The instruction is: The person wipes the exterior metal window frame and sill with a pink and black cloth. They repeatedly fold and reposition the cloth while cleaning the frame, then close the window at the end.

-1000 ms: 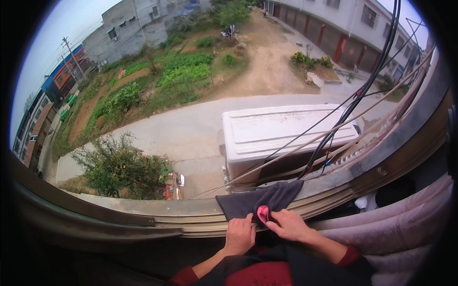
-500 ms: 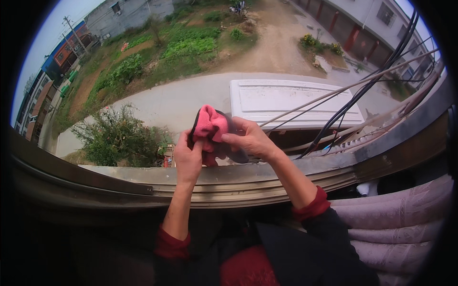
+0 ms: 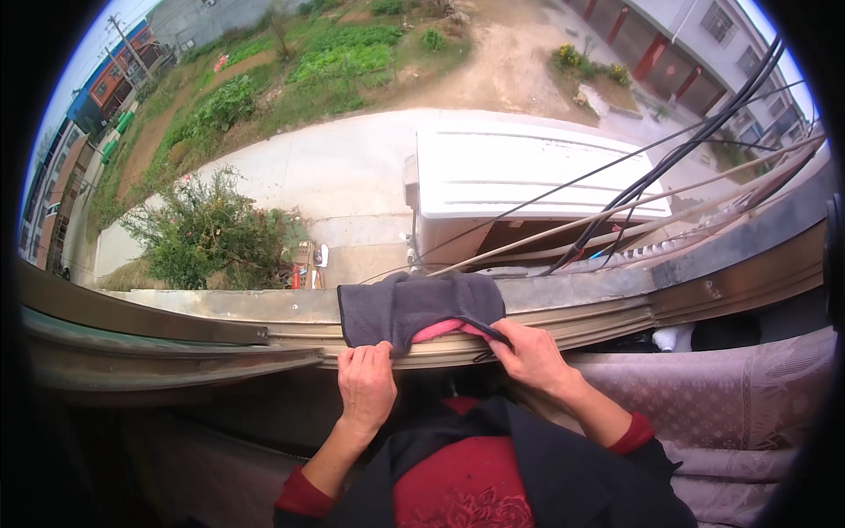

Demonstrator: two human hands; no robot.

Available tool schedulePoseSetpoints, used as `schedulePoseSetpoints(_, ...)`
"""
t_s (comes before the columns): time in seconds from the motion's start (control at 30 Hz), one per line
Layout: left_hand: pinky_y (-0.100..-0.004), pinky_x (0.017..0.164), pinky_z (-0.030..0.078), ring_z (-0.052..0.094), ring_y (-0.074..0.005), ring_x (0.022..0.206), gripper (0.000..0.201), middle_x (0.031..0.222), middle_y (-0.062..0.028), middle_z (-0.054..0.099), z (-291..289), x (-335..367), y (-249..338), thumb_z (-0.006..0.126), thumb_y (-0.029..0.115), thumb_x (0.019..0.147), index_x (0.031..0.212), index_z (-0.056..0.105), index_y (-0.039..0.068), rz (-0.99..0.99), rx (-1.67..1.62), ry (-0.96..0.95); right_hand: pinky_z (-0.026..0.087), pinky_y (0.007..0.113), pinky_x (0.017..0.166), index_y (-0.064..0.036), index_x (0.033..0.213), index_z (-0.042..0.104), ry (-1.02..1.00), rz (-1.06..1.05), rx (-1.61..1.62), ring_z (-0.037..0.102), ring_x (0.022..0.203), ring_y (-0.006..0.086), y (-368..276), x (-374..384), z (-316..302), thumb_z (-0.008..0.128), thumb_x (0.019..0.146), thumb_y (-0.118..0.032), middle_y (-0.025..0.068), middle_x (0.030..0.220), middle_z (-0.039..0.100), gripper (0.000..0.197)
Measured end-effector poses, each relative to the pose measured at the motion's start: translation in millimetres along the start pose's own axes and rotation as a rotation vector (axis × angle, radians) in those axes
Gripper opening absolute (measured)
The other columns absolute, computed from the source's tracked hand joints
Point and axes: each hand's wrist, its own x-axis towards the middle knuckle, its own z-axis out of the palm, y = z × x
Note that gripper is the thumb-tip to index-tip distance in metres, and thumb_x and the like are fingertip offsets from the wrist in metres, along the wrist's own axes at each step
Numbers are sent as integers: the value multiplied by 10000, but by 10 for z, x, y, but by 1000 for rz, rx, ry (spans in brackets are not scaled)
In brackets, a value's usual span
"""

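A dark grey cloth (image 3: pixel 414 308) with a pink underside is spread over the window sill (image 3: pixel 581 292) and the metal window track (image 3: pixel 607 327). My left hand (image 3: pixel 365 383) pinches its near left edge. At the near right corner, my right hand (image 3: pixel 532 356) grips the dark trimmed border, where a fold bares some of the pink side. Both hands are on the inner side of the track, with the cloth's far edge lying on the sill.
Just outside stands a white outdoor air-conditioner unit (image 3: pixel 528 172). Black cables (image 3: pixel 682 154) and pale pipes cross on the right. A bush (image 3: pixel 211 233) grows below at left. Lace-patterned pale fabric (image 3: pixel 704 387) lies inside at right. A sliding window frame (image 3: pixel 176 319) borders the left.
The cloth, bunched with pink outward and held above the sill, is now spread grey side up over the sill and track. Both hands came nearer to me and moved apart.
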Motion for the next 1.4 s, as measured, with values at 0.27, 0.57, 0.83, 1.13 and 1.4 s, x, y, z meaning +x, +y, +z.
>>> schedulePoseSetpoints(0.27,-420,861,458,640,-305,907,242,926,-131,663,303,33,132,660,9,806,1044,616,8,-88,-114,24,410,282,455,-30,1146,449,-514,453,663,561,507,145,-112,234,197,485,1035,-226,76,722,569,228)
schedulePoseSetpoints(0.57,-509,855,468,608,-441,949,221,987,-236,654,366,-91,125,593,11,868,1085,591,-27,-560,-310,185,539,300,530,-117,1419,378,-582,537,1385,677,719,192,-358,537,1037,581,1011,-211,68,1124,595,466)
schedulePoseSetpoints(0.83,-326,779,543,659,-163,925,88,970,-104,665,-8,1274,-336,515,51,1044,1071,550,-25,-648,-787,356,536,284,545,-61,1246,530,-148,66,1138,666,650,160,-705,1681,469,559,1044,-244,83,1019,673,274)
schedulePoseSetpoints(1.13,-289,910,504,630,-131,979,62,1024,-77,652,-434,888,-171,476,48,1076,1117,492,5,-369,-823,555,543,276,780,11,1214,589,106,-267,1007,694,873,157,-665,1085,-355,575,1047,-148,80,1032,711,231)
schedulePoseSetpoints(1.4,-456,934,469,632,-367,1028,201,1035,-167,658,-225,-57,-96,596,-40,858,1054,609,1,-172,-43,138,514,428,734,-17,1015,666,-5,-245,57,636,827,393,-387,277,26,636,933,-103,193,889,653,123)
